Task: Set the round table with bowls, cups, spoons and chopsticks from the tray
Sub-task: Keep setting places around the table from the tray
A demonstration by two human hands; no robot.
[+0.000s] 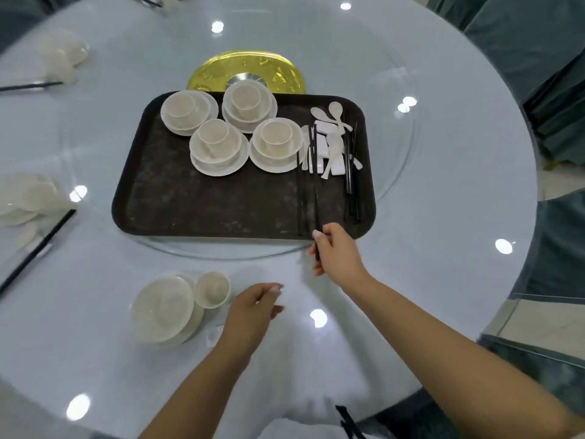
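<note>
Two black chopsticks [311, 213] lie on tray [177, 198], near front right edge. My right hand [337, 251] pinches their near ends, grip narrow. Sticks thin, stiff, light, smooth, so may slip or roll; best hold both together near thick end. My left hand [253, 308] loose, holds nothing, above tabletop [443, 185]. Bowl [163, 307] and cup [212, 288] already set near me. Four bowl-and-cup stacks [218, 147] wait on tray; breakable, lift from under. Spoons [334, 144] beside them, small, slippery.
</note>
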